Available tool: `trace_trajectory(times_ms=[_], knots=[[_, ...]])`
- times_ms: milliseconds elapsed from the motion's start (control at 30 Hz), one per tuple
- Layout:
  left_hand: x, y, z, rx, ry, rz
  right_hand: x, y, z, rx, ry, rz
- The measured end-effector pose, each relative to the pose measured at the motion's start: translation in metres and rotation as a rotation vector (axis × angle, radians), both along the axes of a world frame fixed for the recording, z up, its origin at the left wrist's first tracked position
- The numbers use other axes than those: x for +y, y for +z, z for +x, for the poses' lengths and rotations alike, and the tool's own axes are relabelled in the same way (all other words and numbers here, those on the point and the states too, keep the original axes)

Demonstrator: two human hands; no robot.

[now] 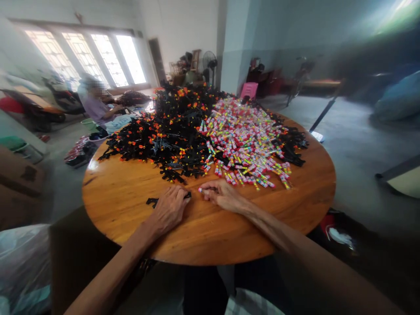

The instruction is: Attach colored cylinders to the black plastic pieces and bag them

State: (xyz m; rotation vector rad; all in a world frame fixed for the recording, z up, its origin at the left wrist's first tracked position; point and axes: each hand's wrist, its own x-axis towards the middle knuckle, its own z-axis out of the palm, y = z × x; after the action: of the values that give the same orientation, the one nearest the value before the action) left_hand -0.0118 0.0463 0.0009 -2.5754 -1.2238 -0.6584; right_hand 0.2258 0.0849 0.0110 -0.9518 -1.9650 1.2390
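Observation:
My left hand (171, 204) is closed over a black toy gun (152, 201) near the front of the round table. One end of the gun sticks out to the left, and a small dark end shows by my fingertips. Just to the right, my right hand (220, 193) pinches a small tube with a pink and white end (201, 190). The two hands are a short gap apart, and the tube points toward the gun. Beyond them lie a heap of black toy guns (177, 127) with orange tips and a pile of small colourful tubes (244, 140).
The wooden table (121, 188) has a rounded edge around me. A person (95, 103) sits at the far left near the windows. A pink stool (249, 90) and a standing fan (209, 63) are behind the table. Cardboard boxes (19, 188) stand at the left.

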Motion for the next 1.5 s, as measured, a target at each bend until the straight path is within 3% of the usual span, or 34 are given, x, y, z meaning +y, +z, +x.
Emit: trace_trajectory(times_ms=[300, 500, 800, 933, 1300, 1400, 1500], knots=[[-0.003, 0.007, 0.014, -0.026, -0.115, 0.055, -0.002, 0.005, 0.004, 0.079, 0.022, -0.308], [-0.003, 0.006, 0.015, -0.051, -0.151, 0.056, -0.003, 0.011, 0.003, 0.100, 0.035, -0.353], [-0.006, 0.008, 0.013, -0.064, -0.176, 0.009, 0.001, -0.001, 0.009, 0.026, 0.086, -0.152], [-0.005, 0.008, 0.012, -0.084, -0.221, -0.015, 0.002, 0.004, 0.012, 0.008, 0.144, -0.066], [-0.003, 0.009, 0.016, -0.124, -0.286, 0.002, -0.005, 0.013, 0.017, -0.046, 0.222, -0.030], [-0.007, 0.013, 0.014, -0.154, -0.238, 0.107, 0.001, 0.015, 0.020, -0.095, 0.098, -0.040], [-0.023, 0.025, -0.007, -0.329, 0.001, 0.238, 0.014, 0.019, 0.023, -0.326, -0.190, 0.277]])
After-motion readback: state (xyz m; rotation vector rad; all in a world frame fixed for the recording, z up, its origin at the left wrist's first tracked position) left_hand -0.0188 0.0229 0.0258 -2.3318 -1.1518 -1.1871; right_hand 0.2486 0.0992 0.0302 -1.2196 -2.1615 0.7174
